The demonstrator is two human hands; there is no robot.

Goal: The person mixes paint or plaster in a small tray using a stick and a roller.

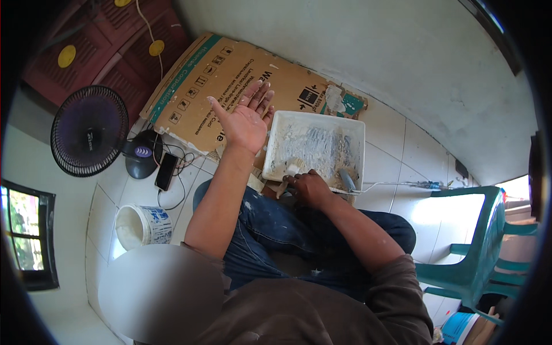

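Left to right: white bucket (142, 225) on floor far left. Left hand (247, 118) raised, palm up, fingers spread, empty. Right hand (309, 187) closed on near rim of white paint tray (315, 150), centre floor. I read: steadying the tray; next needs a firm grip.

Paint-flecked blue jeans, brown sleeves

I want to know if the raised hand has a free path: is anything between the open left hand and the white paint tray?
Nothing visible does. The left hand is raised, palm open and empty, just left of the white tray, over the flattened cardboard box. The right hand is already at the tray's near rim.
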